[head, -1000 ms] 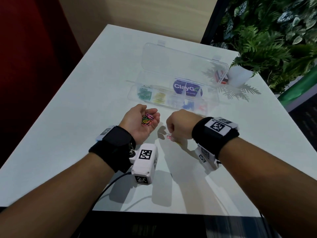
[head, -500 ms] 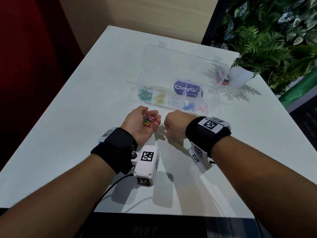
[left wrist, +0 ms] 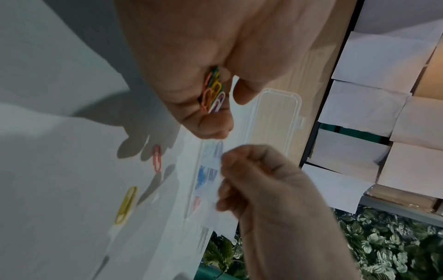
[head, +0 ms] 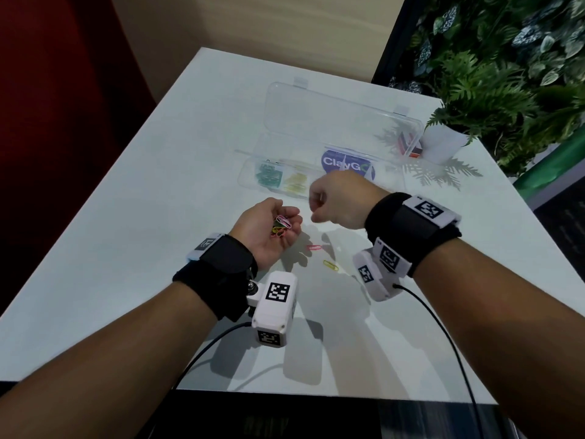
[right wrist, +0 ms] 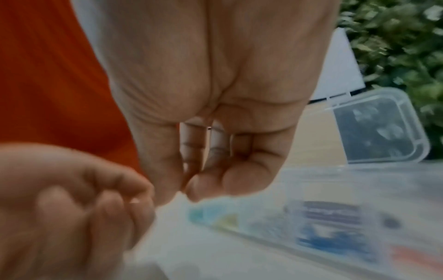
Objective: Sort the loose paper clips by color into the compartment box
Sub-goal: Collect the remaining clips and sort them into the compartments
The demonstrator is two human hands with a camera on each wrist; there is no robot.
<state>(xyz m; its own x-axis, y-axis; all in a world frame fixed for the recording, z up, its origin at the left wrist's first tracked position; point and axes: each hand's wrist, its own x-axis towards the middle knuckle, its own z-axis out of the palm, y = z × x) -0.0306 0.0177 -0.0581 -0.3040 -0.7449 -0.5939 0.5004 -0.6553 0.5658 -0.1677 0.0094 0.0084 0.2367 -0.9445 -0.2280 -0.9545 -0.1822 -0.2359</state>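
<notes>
My left hand (head: pixel 285 223) is cupped palm up and holds a bundle of mixed paper clips (head: pixel 280 225) (left wrist: pixel 213 94). To its right, my right hand (head: pixel 316 204) (right wrist: pixel 191 181) hovers over the near edge of the clear compartment box (head: pixel 243 175). Its fingers are curled and its fingertips pinch what looks like a pale clip, barely visible. The box lid (head: pixel 332 115) lies open behind. Green, yellow, blue and red clips sit in separate compartments. A pink clip (head: pixel 313 247) (left wrist: pixel 157 159) and a yellow clip (head: pixel 330 265) (left wrist: pixel 125 204) lie loose on the white table under my hands.
A white plant pot (head: pixel 443 144) and a small red and white box (head: pixel 408 144) stand beside the lid's right end. Dense foliage fills the right side. The table's left edge borders a dark red wall. Camera cables trail off the near edge.
My right hand has risen from the table beside the pink clip and moved forward over the box's near edge. The left hand stays cupped with its clips. The pink clip has not moved.
</notes>
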